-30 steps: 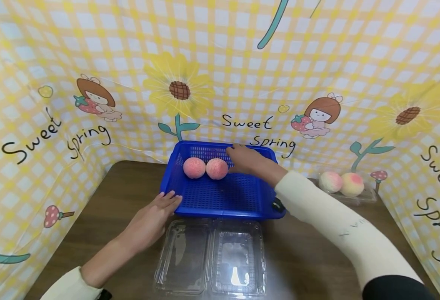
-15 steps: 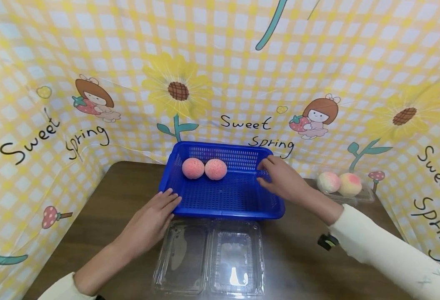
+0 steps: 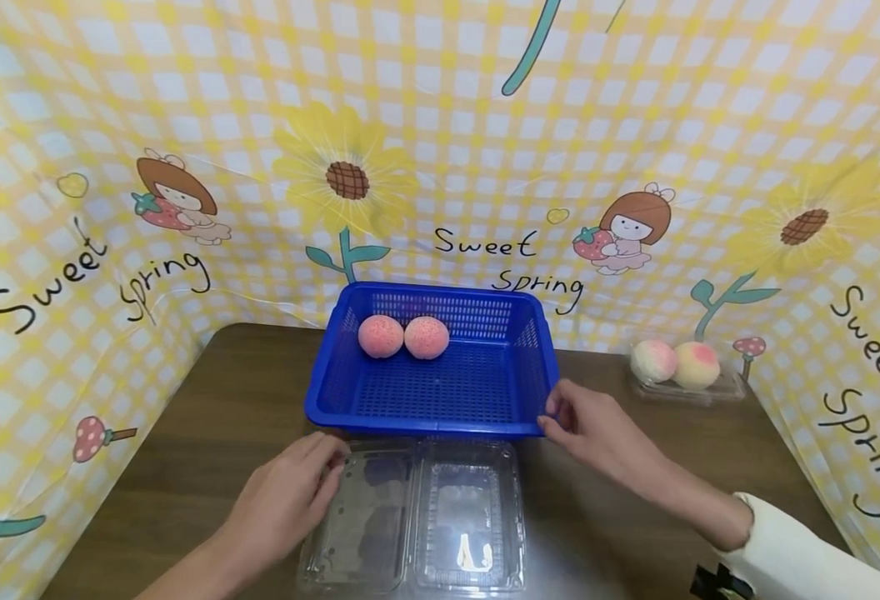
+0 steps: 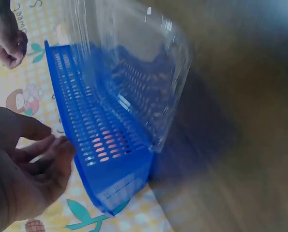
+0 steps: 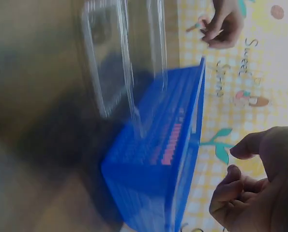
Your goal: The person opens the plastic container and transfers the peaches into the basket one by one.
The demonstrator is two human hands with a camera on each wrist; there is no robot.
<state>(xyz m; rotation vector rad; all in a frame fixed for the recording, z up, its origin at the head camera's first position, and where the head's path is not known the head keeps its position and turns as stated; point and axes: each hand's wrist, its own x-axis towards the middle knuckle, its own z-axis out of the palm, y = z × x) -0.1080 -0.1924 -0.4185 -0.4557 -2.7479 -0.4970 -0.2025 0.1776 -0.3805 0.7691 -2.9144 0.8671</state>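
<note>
Two pink peaches [image 3: 381, 337] are sitting in one blue basket [image 3: 425, 428] behind one unfolded clamshell [image 3: 466, 500] (two paler peaches [image 3: 697, 365] are lying in a clear pack [image 3: 723, 387]). Loosely curled and holding nothing, the left hand [image 3: 278, 496] is hovering near the clamshell, the right hand [image 3: 608, 433] beside the basket.

A clear clamshell [image 3: 467, 521] lies open beside a blue basket [image 3: 440, 429] of peaches [image 3: 382, 337].

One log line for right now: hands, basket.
left hand: empty, by clear clamshell | right hand: empty, by blue basket | blue basket: two peaches inside
</note>
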